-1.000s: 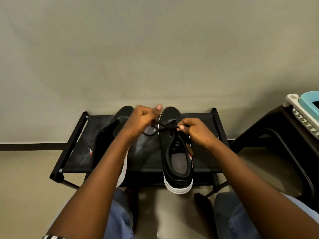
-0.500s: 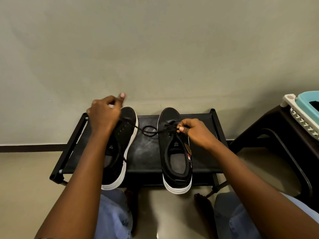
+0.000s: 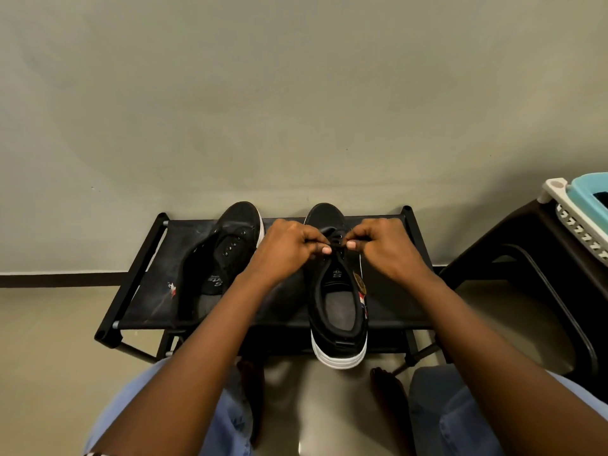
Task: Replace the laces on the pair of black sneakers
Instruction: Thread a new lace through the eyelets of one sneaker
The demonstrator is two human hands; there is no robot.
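Two black sneakers with white soles sit on a low black rack (image 3: 144,291). The left sneaker (image 3: 223,258) shows bare eyelets and no lace. The right sneaker (image 3: 339,301) has a black lace (image 3: 336,242) at its upper eyelets. My left hand (image 3: 289,248) and my right hand (image 3: 385,245) meet over the right sneaker's eyelets, each pinching the black lace between thumb and fingers. The rest of the lace is hidden under my hands.
A plain wall rises close behind the rack. A dark stool (image 3: 533,278) stands at the right, carrying a teal and white basket (image 3: 582,209). My knees in blue trousers and bare feet are below the rack on a glossy floor.
My left hand, which had pulled the lace out far to the left over the left sneaker, has come back to the right sneaker's eyelets. My right hand stayed in place.
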